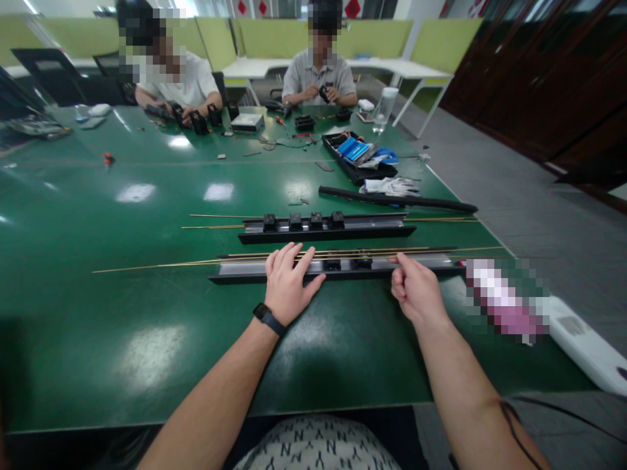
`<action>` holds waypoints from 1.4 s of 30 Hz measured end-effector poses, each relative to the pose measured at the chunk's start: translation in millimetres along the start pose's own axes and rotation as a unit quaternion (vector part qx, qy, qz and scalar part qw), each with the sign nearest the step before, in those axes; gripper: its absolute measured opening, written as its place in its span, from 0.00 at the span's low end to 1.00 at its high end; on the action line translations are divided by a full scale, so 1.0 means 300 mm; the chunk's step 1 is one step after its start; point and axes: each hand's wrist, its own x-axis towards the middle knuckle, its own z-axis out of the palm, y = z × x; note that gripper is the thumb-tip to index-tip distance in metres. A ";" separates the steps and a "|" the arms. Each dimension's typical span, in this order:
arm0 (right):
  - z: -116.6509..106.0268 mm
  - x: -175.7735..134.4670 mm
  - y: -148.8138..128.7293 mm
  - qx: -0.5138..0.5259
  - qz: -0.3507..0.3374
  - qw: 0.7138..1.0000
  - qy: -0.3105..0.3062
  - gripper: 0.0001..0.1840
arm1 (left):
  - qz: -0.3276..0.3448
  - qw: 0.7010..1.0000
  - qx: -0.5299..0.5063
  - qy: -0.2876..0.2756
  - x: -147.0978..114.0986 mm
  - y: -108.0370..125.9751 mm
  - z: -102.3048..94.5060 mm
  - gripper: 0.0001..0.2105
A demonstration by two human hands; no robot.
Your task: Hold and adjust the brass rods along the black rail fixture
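Observation:
Across the near black channel (362,273), with a pale inner face, lie several thin brass-coloured rods (161,265) that stick out past both its ends. My left hand (291,281), wearing a dark watch, rests over the channel's left half with fingers spread. Between my hands, small black blocks (333,261) sit inside the channel, partly behind the rods. My right hand (416,284) is at the right half, its fingers curled and the index fingertip and thumb closed at a rod. The exact pinch point is small and partly hidden.
Behind stands a second black channel (328,233) with several black blocks and rods. Beyond it are a black tube (396,199), white gloves (389,187) and a black tray (343,160). Two people sit across the green table (171,339). A white device (582,339) lies at right.

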 end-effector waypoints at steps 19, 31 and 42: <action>0.005 -0.004 0.012 -0.016 0.010 0.999 -0.030 0.18 | -0.006 1.000 -0.003 -0.004 -0.001 0.003 -0.001 0.24; -0.002 0.005 0.001 -0.003 -0.009 1.000 0.025 0.15 | -0.004 1.000 -0.001 -0.004 -0.001 0.002 0.001 0.25; 0.010 -0.012 0.007 -0.025 0.009 0.999 -0.039 0.20 | -0.005 1.000 0.000 -0.004 -0.001 0.004 0.000 0.25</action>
